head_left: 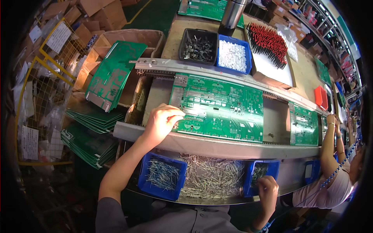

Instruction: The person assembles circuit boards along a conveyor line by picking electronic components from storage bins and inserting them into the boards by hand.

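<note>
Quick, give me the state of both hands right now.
Left hand: pinched closed at the green circuit board; anything held cannot be told.
Right hand: curled near a blue bin; grip cannot be told.

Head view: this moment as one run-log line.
left hand: at left side of green board, grip unclear | right hand: fingers curled, by blue bin, grip unclear | green board: between metal rails

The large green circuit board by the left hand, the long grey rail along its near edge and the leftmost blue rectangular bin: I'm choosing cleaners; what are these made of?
Green circuit board: probably coated laminate, glossy, judging by glare and pale printed markings. Grey rail: likely bare metal, satin, with soft sheen. Blue bin: apparently moulded plastic, smooth, evenly coloured.
</note>
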